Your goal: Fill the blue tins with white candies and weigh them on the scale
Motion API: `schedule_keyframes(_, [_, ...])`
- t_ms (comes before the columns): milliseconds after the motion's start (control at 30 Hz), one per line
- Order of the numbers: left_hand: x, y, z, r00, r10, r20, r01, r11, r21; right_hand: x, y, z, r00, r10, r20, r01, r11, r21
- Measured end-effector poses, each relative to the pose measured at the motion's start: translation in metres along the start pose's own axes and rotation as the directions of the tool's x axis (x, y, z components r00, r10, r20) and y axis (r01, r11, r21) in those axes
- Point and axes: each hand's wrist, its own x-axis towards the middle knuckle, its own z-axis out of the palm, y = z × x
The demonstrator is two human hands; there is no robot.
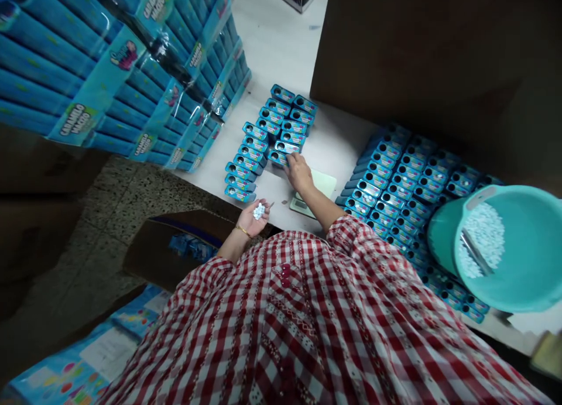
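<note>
My left hand [253, 218] is palm up near the table's front edge, cupping a small heap of white candies [259, 210]. My right hand [298, 171] reaches to the nearest box of a group of small blue boxes [293, 137]; its fingertips are at that box's top, and whatever they pinch is too small to make out. More blue boxes [240, 193] stand in a column just beyond my left hand. Partly under my right forearm lies a pale green scale [322, 184].
At the right, a turquoise tub [527, 250] holds white candies and a metal scoop [476, 251], beside many rows of blue boxes [389, 206]. Wrapped blue packs [132, 71] are stacked at the left. A large brown carton [421, 59] stands behind, and an open carton [153, 253] sits below left.
</note>
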Motion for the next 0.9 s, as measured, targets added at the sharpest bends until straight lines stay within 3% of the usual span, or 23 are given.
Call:
schedule_keyframes(133, [0.001, -0.001, 0.011, 1.000, -0.015, -0.006, 0.015, 0.999, 0.035, -0.051, 0.037, -0.026, 0.987, -0.027, -0.158, 0.028, 1.000, 0.001])
schedule_keyframes(267, [0.003, -0.007, 0.019, 0.998, -0.058, -0.010, 0.059, 0.993, 0.100, -0.152, 0.090, -0.065, 0.911, 0.147, -0.386, -0.170, 0.985, -0.027])
schedule_keyframes(333, [0.006, -0.013, 0.021, 0.997, -0.078, -0.013, 0.079, 0.988, 0.133, -0.203, 0.103, -0.071, 0.929, 0.154, -0.336, -0.186, 0.980, -0.065])
schedule_keyframes(433, [0.009, -0.022, 0.023, 0.995, -0.101, -0.010, 0.101, 0.979, 0.175, -0.255, 0.102, -0.058, 0.997, 0.040, -0.062, -0.050, 0.981, -0.186])
schedule_keyframes(500, [0.011, -0.026, 0.025, 0.993, -0.117, -0.002, 0.115, 0.974, 0.194, -0.269, 0.095, -0.042, 0.998, 0.030, 0.063, -0.011, 0.961, -0.275])
schedule_keyframes(667, [0.010, -0.029, 0.026, 0.991, -0.134, 0.030, 0.124, 0.967, 0.221, -0.263, 0.091, -0.013, 0.994, 0.097, 0.055, -0.069, 0.920, -0.387])
schedule_keyframes(800, [0.007, -0.027, 0.021, 0.993, -0.115, 0.017, 0.109, 0.971, 0.213, -0.260, 0.090, -0.014, 0.993, 0.008, 0.118, 0.040, 0.917, -0.397])
schedule_keyframes(900, [0.005, -0.025, 0.015, 0.995, -0.104, 0.001, 0.102, 0.976, 0.195, -0.254, 0.075, -0.028, 0.996, -0.030, 0.083, 0.060, 0.920, -0.387])
